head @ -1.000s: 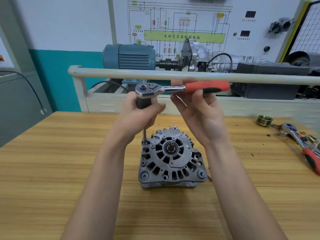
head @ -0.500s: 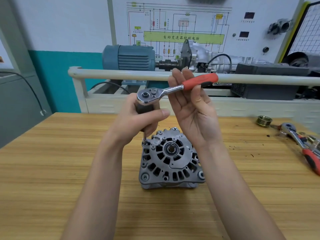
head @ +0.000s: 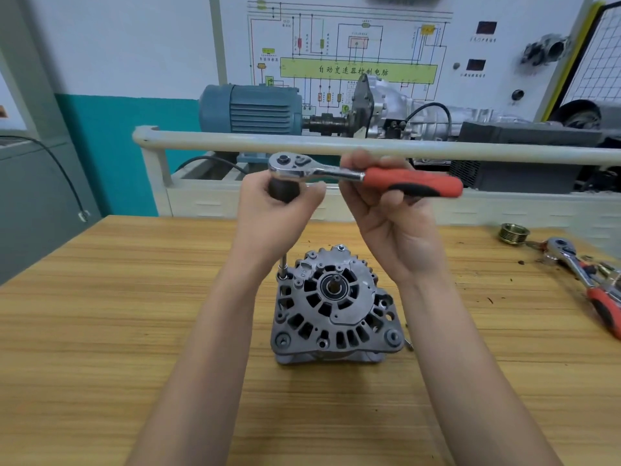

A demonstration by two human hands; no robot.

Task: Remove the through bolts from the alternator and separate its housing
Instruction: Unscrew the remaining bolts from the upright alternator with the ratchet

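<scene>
While my left hand point(head: 275, 210) grips the black extension knob point(head: 284, 190) upright, my right hand point(head: 386, 210) holds the red-handled chrome ratchet point(head: 363, 174); keep the socket square on the grey cast alternator's point(head: 336, 307) bolt below.

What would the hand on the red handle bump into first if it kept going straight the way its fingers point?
Probably the pale rail just beyond the right hand and its ratchet, though depth is hard to judge.

The green bar point(head: 358, 69) on the wiring-diagram board point(head: 504, 15) behind the tabletop carries black Chinese characters — 自动变速器控制电脑. On the alternator point(head: 336, 307) a cast mark near its upper left edge seems to read "DS" — faint. The board's smaller captions are too small to read.
</scene>
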